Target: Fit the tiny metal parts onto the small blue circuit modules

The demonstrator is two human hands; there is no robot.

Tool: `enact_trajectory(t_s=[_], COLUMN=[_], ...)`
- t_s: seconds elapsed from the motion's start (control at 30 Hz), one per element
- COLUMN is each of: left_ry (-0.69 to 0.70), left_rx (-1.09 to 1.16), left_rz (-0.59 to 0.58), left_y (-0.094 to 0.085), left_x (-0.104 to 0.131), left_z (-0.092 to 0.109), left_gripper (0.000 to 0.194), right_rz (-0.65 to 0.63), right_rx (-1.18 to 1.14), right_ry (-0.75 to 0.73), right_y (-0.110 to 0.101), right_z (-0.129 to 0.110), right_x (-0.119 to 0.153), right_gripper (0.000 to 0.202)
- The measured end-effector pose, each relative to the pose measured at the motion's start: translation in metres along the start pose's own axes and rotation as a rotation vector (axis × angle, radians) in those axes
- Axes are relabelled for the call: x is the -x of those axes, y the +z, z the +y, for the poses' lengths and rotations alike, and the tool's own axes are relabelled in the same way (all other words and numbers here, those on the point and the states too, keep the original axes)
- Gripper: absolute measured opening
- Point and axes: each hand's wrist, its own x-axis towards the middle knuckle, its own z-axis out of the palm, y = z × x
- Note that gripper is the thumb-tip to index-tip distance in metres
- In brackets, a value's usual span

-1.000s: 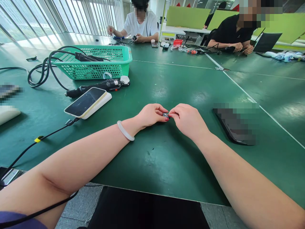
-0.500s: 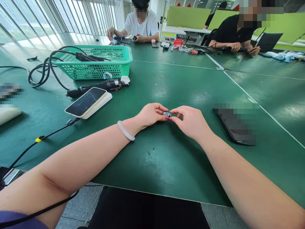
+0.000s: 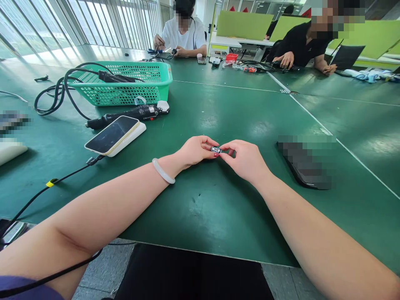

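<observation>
Between my two hands is a small black-and-white patterned piece (image 3: 216, 149), short and roughly cylindrical; its exact kind is too small to tell. My left hand (image 3: 197, 149) pinches it from the left with thumb and fingers. At its other end, the thumb and index fingertips of my right hand (image 3: 245, 157) close on it. Both hands are just above the green table (image 3: 193, 221), near its front. A black phone-like object (image 3: 308, 166), partly blurred out, lies to the right of my right hand.
Left of my hands, a phone (image 3: 112, 135) lies on a white block with a cable (image 3: 70, 175) attached. Behind it are a black handheld electric tool (image 3: 125, 116) and a green basket (image 3: 125, 93) with cables. Two people sit across the table, near a red box (image 3: 231, 57).
My hands keep their pinch on the piece, and the view has shifted slightly. Across the table, the person in white has raised a hand and the one in black has moved theirs.
</observation>
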Motion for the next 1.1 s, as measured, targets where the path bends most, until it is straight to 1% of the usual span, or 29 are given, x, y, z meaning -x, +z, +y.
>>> enact_trajectory(t_s=[0.2,0.33,0.6,0.7,0.77,0.83,0.9,0.93,1.0,1.03,1.07,1.1], left_ry=[-0.013,-0.011,-0.001,-0.006,-0.001,0.018,0.061,0.086,0.152,0.130,0.064,-0.029], left_rx=[0.045,0.065,-0.020,-0.073,-0.127,-0.251,-0.482,-0.629,-0.978,-1.135,-1.261,-1.364], left_rz=[0.001,-0.018,-0.008,-0.017,0.001,0.073,0.219,0.311,0.558,0.653,0.740,0.786], left_y=[-0.002,-0.002,-0.001,0.000,-0.001,-0.005,-0.018,-0.029,-0.057,-0.073,-0.090,-0.106], left_x=[0.000,0.001,0.002,0.006,0.008,0.010,0.013,0.016,0.026,0.033,0.040,0.048], left_z=[0.000,0.002,0.004,0.003,0.003,0.008,0.020,0.029,0.049,0.059,0.068,0.074], left_gripper=[0.030,0.029,0.033,0.041,0.045,0.045,0.044,0.043,0.043,0.047,0.053,0.063], right_rz=[0.018,0.052,0.064,0.061,0.067,0.073,0.074,0.074,0.075,0.075,0.076,0.077], right_rx=[-0.033,-0.037,-0.065,-0.070,-0.086,-0.107,-0.118,-0.119,-0.118,-0.120,-0.125,-0.131], right_ry=[-0.008,-0.016,-0.050,-0.036,-0.033,-0.027,-0.019,-0.013,-0.005,-0.002,0.001,0.004], right_y=[0.003,0.006,0.011,0.011,0.011,0.011,0.011,0.011,0.010,0.010,0.009,0.009], right_z=[0.001,0.004,0.008,0.008,0.008,0.009,0.009,0.009,0.008,0.008,0.008,0.008], right_x=[0.000,0.000,-0.002,-0.002,-0.002,-0.002,-0.001,-0.001,0.000,0.000,0.000,0.001], right_gripper=[0.014,0.013,0.011,0.011,0.011,0.012,0.013,0.013,0.013,0.013,0.013,0.013])
